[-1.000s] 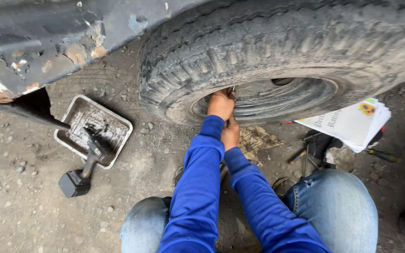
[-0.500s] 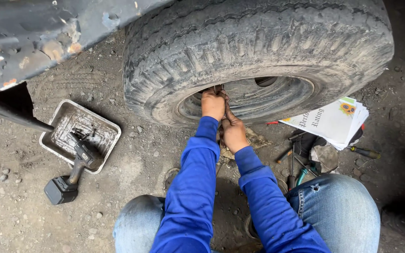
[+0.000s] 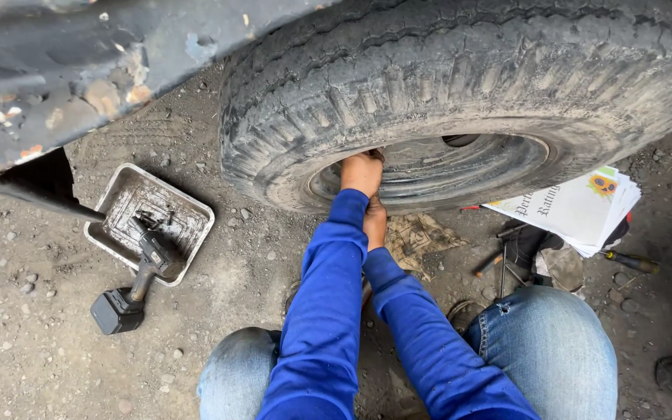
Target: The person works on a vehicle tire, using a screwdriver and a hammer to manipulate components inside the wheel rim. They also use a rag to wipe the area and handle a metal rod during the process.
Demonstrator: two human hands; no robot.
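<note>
**Two hands at the wheel rim**

Two hands are seen reaching into the lower part of a large truck wheel. The left hand (image 3: 362, 173) is pressed against the inner edge of the tyre (image 3: 460, 85), at the rim (image 3: 460, 167), with its fingers curled around something dark at that edge; what is grasped cannot be made out. The right hand (image 3: 375, 222) is tucked just below and behind the left forearm, close to the ground, and is largely hidden; whether it is clenched or released cannot be told. Both arms are covered by blue sleeves (image 3: 328, 311), and blue jeans (image 3: 554, 350) are worn on the knees at the bottom edge of the view.

On the dirt ground (image 3: 33, 358), left of the arms, a shallow metal tray (image 3: 118, 206) is set, dirty inside. A black impact wrench (image 3: 138, 284) is laid with its head over the tray's near corner and its battery end on the ground. A worn rag (image 3: 418, 233) is spread under the wheel, just beside the right hand. To the right, a stack of printed papers (image 3: 577, 210) is laid near the tyre, with a screwdriver (image 3: 628, 262) and other small tools (image 3: 507, 260) beside it. A battered, paint-chipped body panel (image 3: 64, 85) is seen across the upper left corner.
</note>
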